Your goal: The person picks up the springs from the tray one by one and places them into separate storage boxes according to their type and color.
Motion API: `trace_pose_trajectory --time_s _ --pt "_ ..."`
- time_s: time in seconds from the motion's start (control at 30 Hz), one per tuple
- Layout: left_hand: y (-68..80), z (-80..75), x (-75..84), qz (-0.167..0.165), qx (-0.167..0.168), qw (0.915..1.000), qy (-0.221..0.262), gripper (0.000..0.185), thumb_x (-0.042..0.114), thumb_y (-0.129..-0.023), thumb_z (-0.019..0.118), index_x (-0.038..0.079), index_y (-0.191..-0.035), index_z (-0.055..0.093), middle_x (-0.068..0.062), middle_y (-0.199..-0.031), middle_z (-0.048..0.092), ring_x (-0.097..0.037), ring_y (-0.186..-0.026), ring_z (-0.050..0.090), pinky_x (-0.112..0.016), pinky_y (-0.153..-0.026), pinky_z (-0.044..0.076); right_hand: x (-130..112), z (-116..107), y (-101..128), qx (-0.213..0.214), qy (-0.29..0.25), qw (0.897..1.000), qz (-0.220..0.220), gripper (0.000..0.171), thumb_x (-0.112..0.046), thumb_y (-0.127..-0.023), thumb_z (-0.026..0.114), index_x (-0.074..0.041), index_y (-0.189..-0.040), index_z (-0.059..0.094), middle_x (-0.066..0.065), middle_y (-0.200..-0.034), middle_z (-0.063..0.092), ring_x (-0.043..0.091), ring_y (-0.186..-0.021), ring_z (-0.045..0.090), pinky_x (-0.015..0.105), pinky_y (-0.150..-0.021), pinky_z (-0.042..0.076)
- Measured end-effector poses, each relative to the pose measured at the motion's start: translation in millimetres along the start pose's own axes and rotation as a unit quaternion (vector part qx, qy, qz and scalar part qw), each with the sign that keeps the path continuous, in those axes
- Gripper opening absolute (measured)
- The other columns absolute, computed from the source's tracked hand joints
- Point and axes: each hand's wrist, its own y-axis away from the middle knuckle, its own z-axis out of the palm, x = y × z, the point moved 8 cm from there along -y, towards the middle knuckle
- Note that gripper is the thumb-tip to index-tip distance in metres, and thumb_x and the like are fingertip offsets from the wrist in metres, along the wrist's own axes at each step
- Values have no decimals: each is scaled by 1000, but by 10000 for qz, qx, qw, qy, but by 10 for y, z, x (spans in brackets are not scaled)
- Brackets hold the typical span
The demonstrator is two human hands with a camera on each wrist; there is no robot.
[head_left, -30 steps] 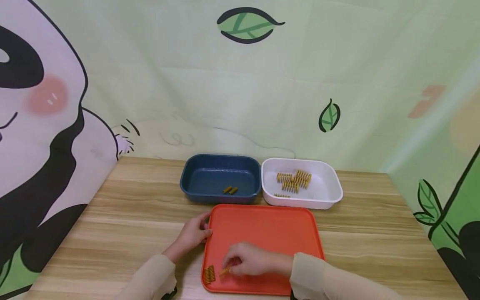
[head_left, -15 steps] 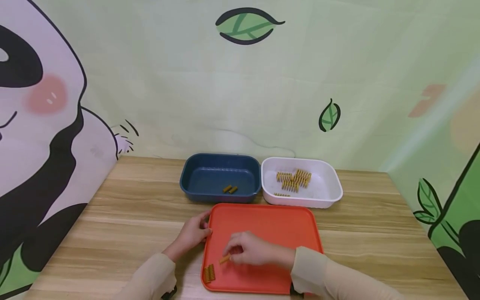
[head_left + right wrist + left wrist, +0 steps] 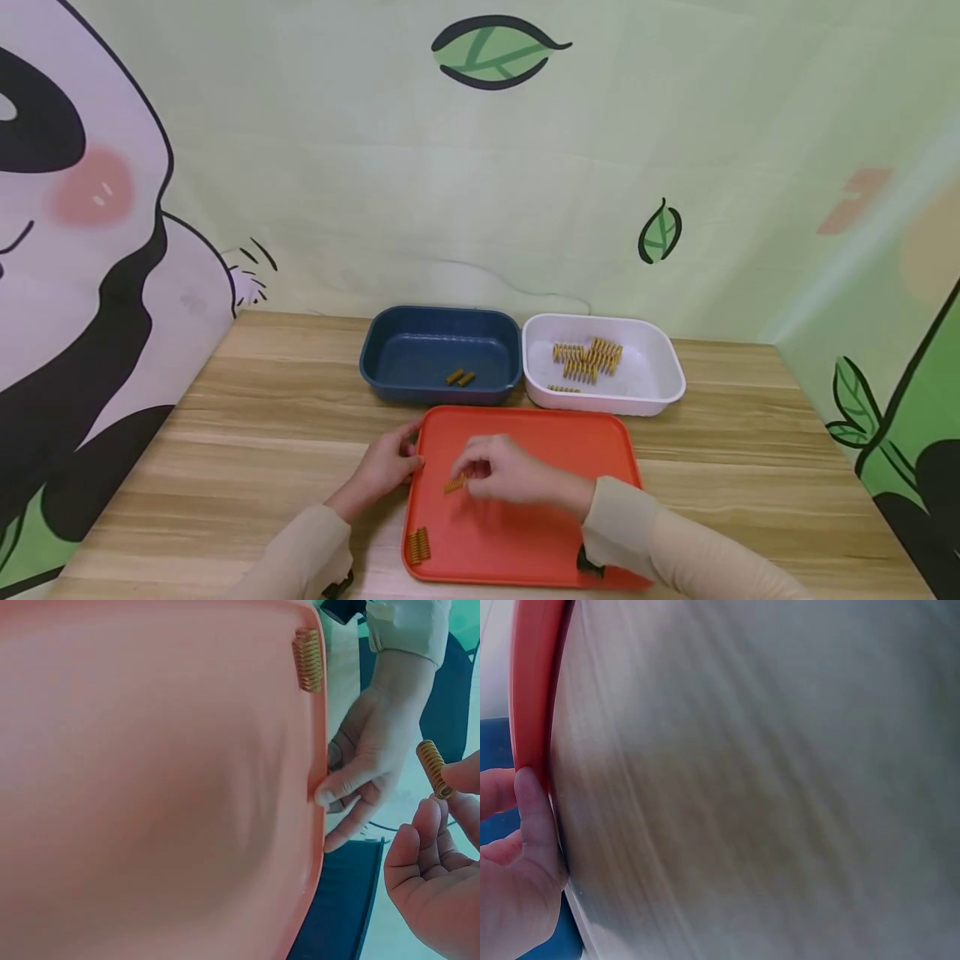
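Observation:
Between thumb and fingertips, my right hand (image 3: 504,471) pinches one end of a small gold coil spring (image 3: 454,483). The spring (image 3: 433,769) juts out from the fingers over the left half of the red tray (image 3: 555,517). My left hand (image 3: 384,467) grips the tray's left side, its thumb on the rim (image 3: 532,697), as the left wrist view also shows. Two more gold springs (image 3: 418,546) lie side by side in the tray's near left corner.
Behind the tray stand a dark blue bin (image 3: 408,392) holding two short gold-brown pieces (image 3: 461,378) and, beside it, a white bin (image 3: 648,379) with several gold springs (image 3: 588,362). All rest on a wooden table (image 3: 285,400) against a printed cloth backdrop (image 3: 480,183).
My right hand has moved away from the tray's near edge toward its middle, carrying the spring. My left hand has stayed at the tray's side.

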Motion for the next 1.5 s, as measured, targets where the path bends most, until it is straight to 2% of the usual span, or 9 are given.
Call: trace_pose_trajectory --time_s 0.53,0.73,1.03,1.33,1.5 --pt "22 4 27 52 42 9999 151 54 -6 -75 59 -2 -126 44 -6 -70 50 -11 -56 46 -25 -47 46 21 -235 -57 590 -188 9981 -11 16 -4 -78 61 -7 -93 67 5 -84 59 9 -67 48 18 -59 43" --pt "17 -1 22 28 56 9999 128 53 -5 -75 59 -1 -127 44 -6 -71 50 -11 -57 46 -25 -48 46 50 -299 -80 742 -97 9972 73 18 -4 -80 59 -6 -95 67 2 -88 60 11 -71 49 20 -62 46" --pt "22 4 10 82 -2 10000 29 55 -4 -75 60 -2 -127 43 -6 -70 50 -12 -55 45 -24 -47 45 101 -380 -111 1015 10 9948 -73 16 -3 -80 58 -6 -94 67 7 -85 60 10 -67 48 21 -60 45" --pt "-3 -4 3 30 31 10000 23 55 -4 -76 60 -1 -128 43 -6 -71 49 -13 -56 46 -25 -48 46 165 -474 -170 1282 34 9917 121 17 -3 -81 57 -5 -95 66 4 -83 58 9 -65 46 20 -58 42" --pt "9 -11 15 3 30 10000 18 55 -3 -76 60 0 -128 43 -6 -71 50 -12 -56 46 -25 -48 46 153 -538 -194 1375 89 9902 225 18 -4 -82 56 -3 -97 66 6 -84 58 12 -67 46 20 -59 42"
